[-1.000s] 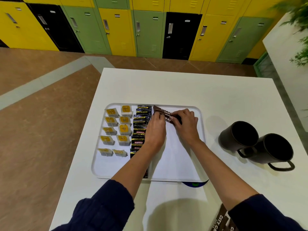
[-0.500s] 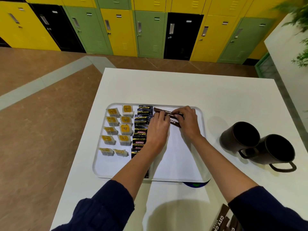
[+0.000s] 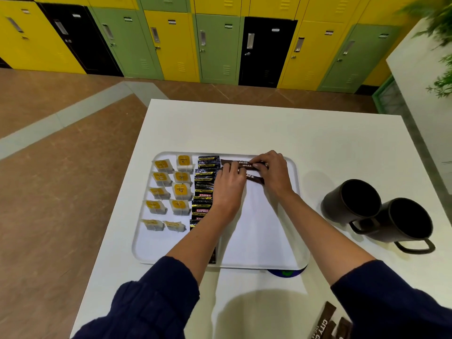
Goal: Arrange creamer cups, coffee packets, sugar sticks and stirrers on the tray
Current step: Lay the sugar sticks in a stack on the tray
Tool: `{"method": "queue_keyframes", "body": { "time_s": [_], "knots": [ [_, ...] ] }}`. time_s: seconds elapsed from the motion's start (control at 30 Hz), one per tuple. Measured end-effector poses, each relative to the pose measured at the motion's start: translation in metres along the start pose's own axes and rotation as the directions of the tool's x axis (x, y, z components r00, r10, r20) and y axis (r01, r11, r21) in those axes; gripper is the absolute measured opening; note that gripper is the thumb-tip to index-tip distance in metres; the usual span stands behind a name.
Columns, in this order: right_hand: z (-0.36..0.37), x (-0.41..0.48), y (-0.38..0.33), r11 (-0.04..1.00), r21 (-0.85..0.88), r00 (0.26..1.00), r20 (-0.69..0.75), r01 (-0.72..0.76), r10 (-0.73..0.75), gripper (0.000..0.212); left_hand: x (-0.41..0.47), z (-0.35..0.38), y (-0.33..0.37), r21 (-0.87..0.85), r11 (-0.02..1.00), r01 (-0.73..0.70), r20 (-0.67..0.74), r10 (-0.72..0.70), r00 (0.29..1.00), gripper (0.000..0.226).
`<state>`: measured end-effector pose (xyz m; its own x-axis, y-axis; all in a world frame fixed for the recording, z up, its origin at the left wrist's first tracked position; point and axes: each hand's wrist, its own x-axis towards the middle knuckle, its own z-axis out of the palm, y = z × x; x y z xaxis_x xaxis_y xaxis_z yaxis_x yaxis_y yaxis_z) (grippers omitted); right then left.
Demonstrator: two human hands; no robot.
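A white tray (image 3: 259, 241) lies on the white table. Several creamer cups (image 3: 181, 190) with yellow lids fill its left part in two columns. A column of black coffee packets (image 3: 204, 182) runs down beside them. At the tray's far end lie brown sugar sticks (image 3: 241, 163). My left hand (image 3: 228, 189) presses fingertips on the sticks' left ends. My right hand (image 3: 272, 172) pinches their right ends. One stick (image 3: 254, 178) lies slanted just below the others. More brown sticks (image 3: 327, 321) lie at the table's near right edge.
Two dark mugs (image 3: 352, 204) (image 3: 406, 220) stand to the right of the tray, handles toward me. A blue object (image 3: 285, 274) peeks from under the tray's near right corner. Lockers line the far wall; a white planter wall stands at the right.
Both hands have lowered the brown sugar sticks from a tilted hold onto the tray's far end and spread them flat; my right hand moved slightly farther away.
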<state>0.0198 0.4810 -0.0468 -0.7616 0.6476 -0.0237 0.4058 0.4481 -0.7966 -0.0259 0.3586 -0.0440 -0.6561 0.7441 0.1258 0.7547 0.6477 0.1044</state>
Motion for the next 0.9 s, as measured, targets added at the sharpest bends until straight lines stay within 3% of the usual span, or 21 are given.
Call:
{"method": "queue_keyframes", "body": {
  "time_s": [0.1, 0.4, 0.6, 0.9],
  "knots": [
    [0.001, 0.001, 0.004, 0.999, -0.037, 1.000, -0.021, -0.015, 0.014, 0.014, 0.004, 0.002, -0.004, 0.021, 1.000, 0.015, -0.012, -0.015, 1.000, 0.038],
    [0.002, 0.001, 0.004, 0.991, 0.116, 0.992, -0.094, -0.070, 0.081, 0.013, 0.008, 0.006, 0.000, 0.016, 0.999, 0.031, -0.041, -0.030, 0.999, 0.042],
    [0.003, -0.005, 0.005, 0.991, 0.122, 0.984, -0.161, -0.062, 0.081, 0.016, -0.009, 0.011, 0.009, -0.091, 0.996, 0.024, -0.094, -0.032, 0.995, 0.045],
    [-0.009, -0.045, -0.001, 0.992, 0.118, 0.975, -0.212, -0.045, 0.070, 0.017, -0.062, 0.005, 0.027, -0.202, 0.979, 0.013, 0.009, -0.012, 1.000, 0.067]
  ]
}}
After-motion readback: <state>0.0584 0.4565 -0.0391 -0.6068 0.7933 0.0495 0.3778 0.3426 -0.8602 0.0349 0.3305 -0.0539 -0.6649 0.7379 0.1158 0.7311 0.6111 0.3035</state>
